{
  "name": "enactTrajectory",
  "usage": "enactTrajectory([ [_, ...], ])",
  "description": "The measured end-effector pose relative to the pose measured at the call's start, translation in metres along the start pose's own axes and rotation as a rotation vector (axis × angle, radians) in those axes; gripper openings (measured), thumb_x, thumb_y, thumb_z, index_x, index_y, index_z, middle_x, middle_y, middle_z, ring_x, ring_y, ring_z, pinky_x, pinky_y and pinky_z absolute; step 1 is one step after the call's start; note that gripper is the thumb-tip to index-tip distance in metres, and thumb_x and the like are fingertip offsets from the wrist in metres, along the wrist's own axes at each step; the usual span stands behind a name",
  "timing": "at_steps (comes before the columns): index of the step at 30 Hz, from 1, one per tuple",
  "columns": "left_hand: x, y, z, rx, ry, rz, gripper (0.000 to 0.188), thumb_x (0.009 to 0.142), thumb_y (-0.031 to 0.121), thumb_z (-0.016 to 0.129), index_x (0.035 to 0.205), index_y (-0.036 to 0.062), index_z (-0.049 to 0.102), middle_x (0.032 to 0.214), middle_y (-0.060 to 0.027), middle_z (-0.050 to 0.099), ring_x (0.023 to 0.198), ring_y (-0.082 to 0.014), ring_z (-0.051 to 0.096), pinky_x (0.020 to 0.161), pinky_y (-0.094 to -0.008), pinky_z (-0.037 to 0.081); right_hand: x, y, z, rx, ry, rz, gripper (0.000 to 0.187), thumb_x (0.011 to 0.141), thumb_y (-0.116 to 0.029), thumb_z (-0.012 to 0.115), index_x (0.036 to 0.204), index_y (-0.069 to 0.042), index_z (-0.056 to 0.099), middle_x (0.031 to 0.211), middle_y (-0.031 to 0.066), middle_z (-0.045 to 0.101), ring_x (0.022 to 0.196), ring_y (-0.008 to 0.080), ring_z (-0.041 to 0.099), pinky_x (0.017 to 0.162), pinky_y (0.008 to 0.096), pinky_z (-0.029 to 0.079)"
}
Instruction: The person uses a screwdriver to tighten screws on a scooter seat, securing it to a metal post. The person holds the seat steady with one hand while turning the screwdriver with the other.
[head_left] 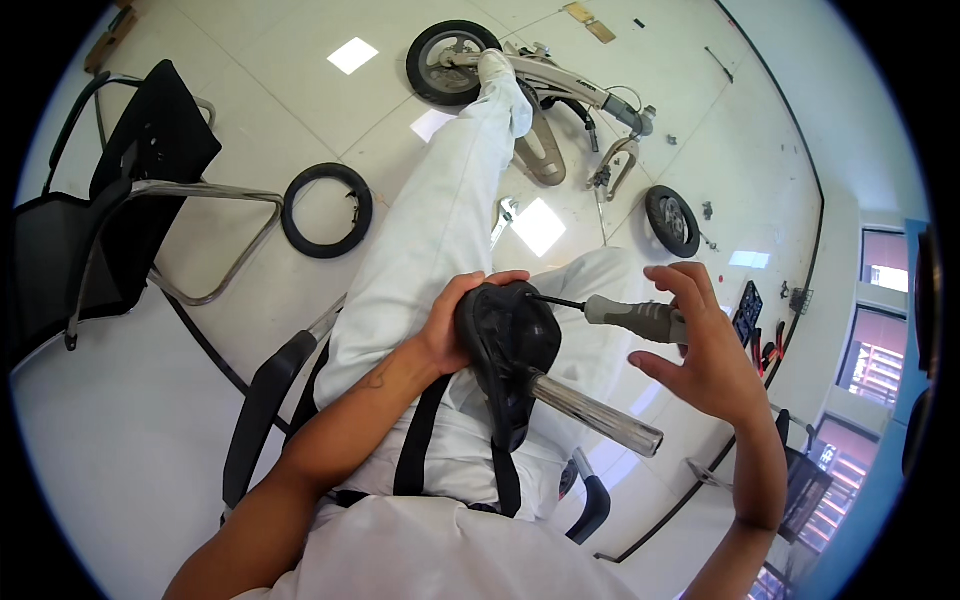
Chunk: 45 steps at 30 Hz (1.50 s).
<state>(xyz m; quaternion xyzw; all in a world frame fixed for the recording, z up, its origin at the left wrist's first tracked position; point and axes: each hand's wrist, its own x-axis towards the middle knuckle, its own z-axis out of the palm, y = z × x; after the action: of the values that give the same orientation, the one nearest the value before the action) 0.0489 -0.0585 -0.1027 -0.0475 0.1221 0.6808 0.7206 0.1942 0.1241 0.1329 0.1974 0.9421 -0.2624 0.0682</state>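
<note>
Black saddle (535,333) in left grip (446,325)

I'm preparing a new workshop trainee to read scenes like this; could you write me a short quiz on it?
1. Which hand holds the black saddle?
2. True or false: the right hand is clenched into a fist.
3. What colour is the handle of the screwdriver? A) red B) grey C) blue

Key: 1. The left hand. 2. False; it is open, thumb and fingers apart. 3. B.
</note>
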Motion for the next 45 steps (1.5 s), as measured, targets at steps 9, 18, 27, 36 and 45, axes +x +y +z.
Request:
enactTrajectory([
  [9, -0.003, 0.003, 0.005, -0.028, -0.002, -0.010, 0.068, 0.097, 0.049, 0.036, 0.147, 0.0035, 0.040, 0.134, -0.0163, 0.058, 0.121, -0.0320, 0.060, 0.105, -0.0462, 0.048, -0.005, 0.011, 0.005, 0.034, -0.003, 0.035, 0.045, 0.080, -0.014, 0.080, 0.118, -0.007, 0.057, 0.096, 0.0153, 0.065, 0.082, 0.0325, 0.069, 0.069, 0.0385, 0.055],
  [18, -0.002, 0.003, 0.010, 0.004, 0.034, 0.018, 0.067, 0.097, 0.049, 0.036, 0.145, 0.0023, 0.042, 0.133, -0.0159, 0.058, 0.120, -0.0310, 0.060, 0.104, -0.0459, 0.048, -0.009, 0.015, 0.006, -0.089, -0.027, 0.039, 0.046, 0.082, -0.019, 0.080, 0.122, -0.009, 0.060, 0.089, 0.0120, 0.067, 0.077, 0.0275, 0.068, 0.065, 0.0338, 0.053],
  [27, -0.003, 0.002, 0.016, -0.014, 0.058, 0.041, 0.067, 0.097, 0.049, 0.036, 0.144, 0.0011, 0.041, 0.130, -0.0164, 0.060, 0.117, -0.0304, 0.062, 0.102, -0.0455, 0.051, -0.010, 0.024, -0.005, -0.146, -0.117, 0.026, 0.043, 0.083, -0.018, 0.079, 0.121, -0.008, 0.061, 0.109, 0.0161, 0.066, 0.085, 0.0294, 0.069, 0.069, 0.0373, 0.056],
  [36, -0.003, 0.002, 0.023, 0.029, 0.093, 0.080, 0.069, 0.097, 0.051, 0.036, 0.145, 0.0014, 0.040, 0.130, -0.0174, 0.060, 0.117, -0.0311, 0.062, 0.101, -0.0449, 0.051, -0.007, 0.035, 0.010, -0.294, -0.079, -0.156, 0.047, 0.081, -0.021, 0.078, 0.122, -0.008, 0.057, 0.104, 0.0119, 0.064, 0.077, 0.0341, 0.067, 0.068, 0.0433, 0.054],
  [45, 0.000, -0.002, 0.025, 0.048, 0.122, 0.105, 0.070, 0.096, 0.052, 0.037, 0.145, 0.0019, 0.040, 0.131, -0.0145, 0.060, 0.120, -0.0287, 0.060, 0.105, -0.0421, 0.048, -0.007, 0.033, 0.017, -0.112, -0.011, -0.079, 0.038, 0.086, -0.022, 0.071, 0.117, -0.005, 0.057, 0.092, 0.0135, 0.063, 0.080, 0.0348, 0.067, 0.069, 0.0428, 0.053],
])
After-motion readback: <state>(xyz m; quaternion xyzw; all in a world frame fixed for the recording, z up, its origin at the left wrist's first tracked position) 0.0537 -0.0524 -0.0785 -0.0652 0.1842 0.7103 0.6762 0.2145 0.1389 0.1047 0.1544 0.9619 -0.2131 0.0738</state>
